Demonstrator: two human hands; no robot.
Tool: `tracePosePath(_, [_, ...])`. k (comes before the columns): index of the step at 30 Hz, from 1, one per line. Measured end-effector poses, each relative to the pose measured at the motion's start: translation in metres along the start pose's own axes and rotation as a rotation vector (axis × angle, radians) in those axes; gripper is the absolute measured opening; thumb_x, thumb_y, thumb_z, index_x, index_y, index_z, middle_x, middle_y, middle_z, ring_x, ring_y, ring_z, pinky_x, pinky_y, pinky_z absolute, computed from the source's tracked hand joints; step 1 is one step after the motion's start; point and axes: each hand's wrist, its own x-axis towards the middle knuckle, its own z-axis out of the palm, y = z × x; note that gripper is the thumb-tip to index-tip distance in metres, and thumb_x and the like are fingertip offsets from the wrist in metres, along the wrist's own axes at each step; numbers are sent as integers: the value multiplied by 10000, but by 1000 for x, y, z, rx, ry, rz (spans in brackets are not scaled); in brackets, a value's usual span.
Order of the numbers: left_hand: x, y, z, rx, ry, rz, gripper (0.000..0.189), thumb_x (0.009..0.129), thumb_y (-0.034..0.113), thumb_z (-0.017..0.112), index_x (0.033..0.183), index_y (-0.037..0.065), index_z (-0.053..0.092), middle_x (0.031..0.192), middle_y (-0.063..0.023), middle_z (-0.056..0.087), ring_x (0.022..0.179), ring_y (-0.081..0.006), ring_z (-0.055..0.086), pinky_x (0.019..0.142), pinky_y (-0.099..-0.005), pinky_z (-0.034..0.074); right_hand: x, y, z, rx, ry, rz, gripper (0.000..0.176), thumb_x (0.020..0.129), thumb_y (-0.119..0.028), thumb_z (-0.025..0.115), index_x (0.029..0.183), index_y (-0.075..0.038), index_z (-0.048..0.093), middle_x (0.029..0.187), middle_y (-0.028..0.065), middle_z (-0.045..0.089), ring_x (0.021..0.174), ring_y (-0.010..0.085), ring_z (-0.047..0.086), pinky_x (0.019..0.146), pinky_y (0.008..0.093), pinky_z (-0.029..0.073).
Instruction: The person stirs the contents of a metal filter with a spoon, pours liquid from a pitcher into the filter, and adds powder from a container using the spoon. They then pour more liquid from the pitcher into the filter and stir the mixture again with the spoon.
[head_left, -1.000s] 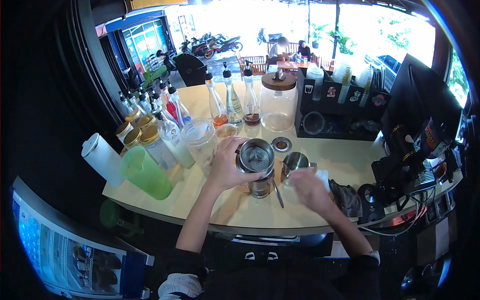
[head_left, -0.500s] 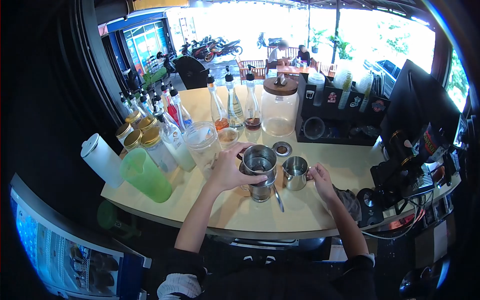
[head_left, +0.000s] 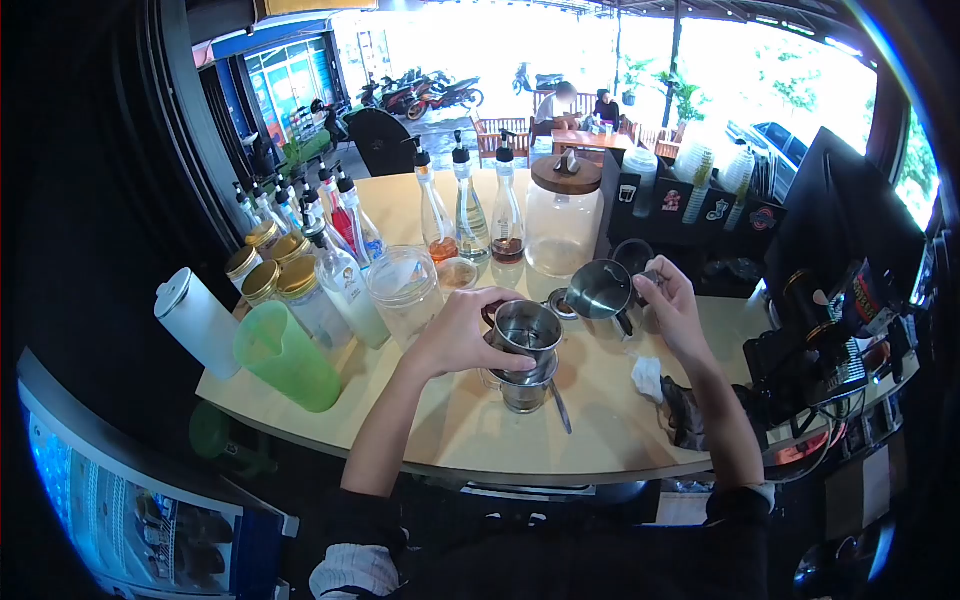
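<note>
My left hand (head_left: pixel 468 338) is wrapped round a metal cup (head_left: pixel 529 330), which sits above a second metal cup (head_left: pixel 525 396) on the counter. A spoon handle (head_left: pixel 561 405) sticks out beside the lower cup. In my right hand (head_left: pixel 670 298) is the handle of a metal pitcher (head_left: pixel 600 290), held raised and tilted, its mouth facing me. The pitcher looks empty inside. Behind it lies a small round metal lid (head_left: pixel 562 303), partly covered.
Pump bottles (head_left: pixel 470 215), a clear jar (head_left: pixel 404 290), a lidded jar (head_left: pixel 563 225) and a green jug (head_left: pixel 288 355) stand around. A black cup holder (head_left: pixel 690 220), a monitor (head_left: pixel 850 230) and crumpled tissue (head_left: pixel 647 378) are at the right. Two people sit outside.
My right hand has lifted the pitcher off the counter and tilted it, moving up and slightly right. White tissue now shows on the counter. My left hand keeps its hold on the cup.
</note>
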Motion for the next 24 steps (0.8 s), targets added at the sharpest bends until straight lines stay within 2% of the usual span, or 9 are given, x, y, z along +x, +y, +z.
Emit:
tracePosePath(7, [5, -4, -3, -16, -66, 2, 721, 521, 395, 860, 1088, 2, 649, 978, -115, 677, 869, -192, 632, 822, -312, 489, 20, -19, 15, -30, -58, 26, 159, 919, -81, 602, 836, -46, 470, 758, -1, 572, 657, 24, 547, 600, 196, 485])
tracePosePath(9, [6, -4, -4, -14, -83, 2, 726, 522, 395, 860, 1092, -1, 647, 984, -117, 678, 874, -194, 633, 825, -313, 490, 23, -20, 16, -45, -127, 24, 169, 911, -65, 608, 834, -38, 460, 750, -9, 552, 683, 11, 544, 609, 194, 509])
tracePosePath(15, [6, -6, -5, -6, -94, -9, 741, 515, 396, 862, 1095, -10, 645, 985, -126, 680, 877, -194, 636, 829, -313, 491, 27, -30, 26, -63, -163, 43, 165, 910, -49, 599, 842, -18, 452, 748, -21, 515, 698, 6, 538, 641, 202, 542])
tracePosePath(18, [7, -4, -5, -20, -116, -38, 751, 502, 386, 870, 1101, -6, 643, 993, -111, 670, 928, -197, 633, 873, -313, 469, 27, -31, 28, -109, -176, 47, 150, 904, -41, 599, 858, -8, 461, 742, -29, 499, 705, 8, 539, 650, 213, 551])
tracePosePath(22, [7, -5, -5, -36, -122, -35, 737, 505, 386, 866, 1092, -2, 649, 983, -110, 670, 914, -195, 633, 869, -311, 469, 27, -33, 32, -86, -189, 58, 143, 897, -37, 603, 869, 1, 469, 721, -38, 475, 709, 10, 535, 656, 215, 556])
tracePosePath(24, [7, -5, -4, -39, -121, -33, 731, 505, 384, 865, 1089, -1, 651, 981, -109, 670, 907, -195, 632, 867, -311, 469, 27, -33, 33, -125, -182, 69, 136, 891, -31, 606, 861, -2, 476, 701, -51, 439, 675, -2, 489, 637, 196, 533])
